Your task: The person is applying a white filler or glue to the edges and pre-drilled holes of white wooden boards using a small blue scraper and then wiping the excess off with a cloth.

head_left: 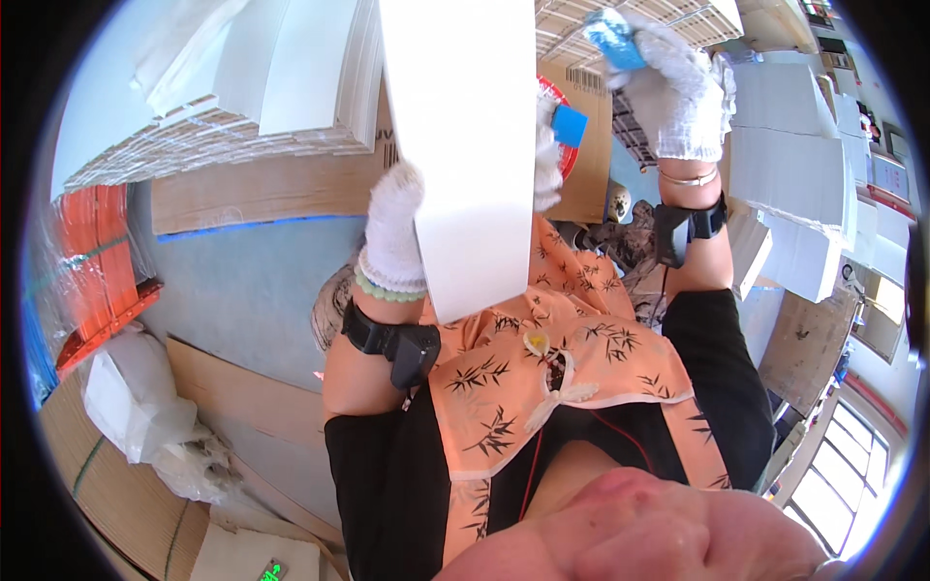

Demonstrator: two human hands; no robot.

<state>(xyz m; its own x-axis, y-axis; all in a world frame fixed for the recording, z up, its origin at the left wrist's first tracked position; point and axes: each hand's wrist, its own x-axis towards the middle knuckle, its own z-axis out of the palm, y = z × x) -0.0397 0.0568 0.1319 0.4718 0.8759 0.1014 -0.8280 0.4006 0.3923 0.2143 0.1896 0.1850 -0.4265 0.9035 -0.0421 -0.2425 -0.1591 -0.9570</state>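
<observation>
A long white board [475, 145] stands upright before me, its lower end against my peach apron [562, 387] with dark bamboo prints. My left hand [392, 228], in a white knit glove, is closed on the board's left edge. Gloved fingers, one with a blue band [570, 126], show at the board's right edge; the board hides how they join the hand. Up at the right, apart from the board, is my gloved right hand [673, 92]. A blue piece [615, 39] covers its fingers, which are smeared, so I cannot tell whether they hold anything.
A stack of white boards [320, 77] rises at the far left above a cardboard carton [271, 189]. More white stacks [790, 145] stand at the right. Behind the board are a red round thing [572, 160] and another carton [591, 194]. Orange wrapped sheets [97, 261] and crumpled plastic [145, 407] lie left.
</observation>
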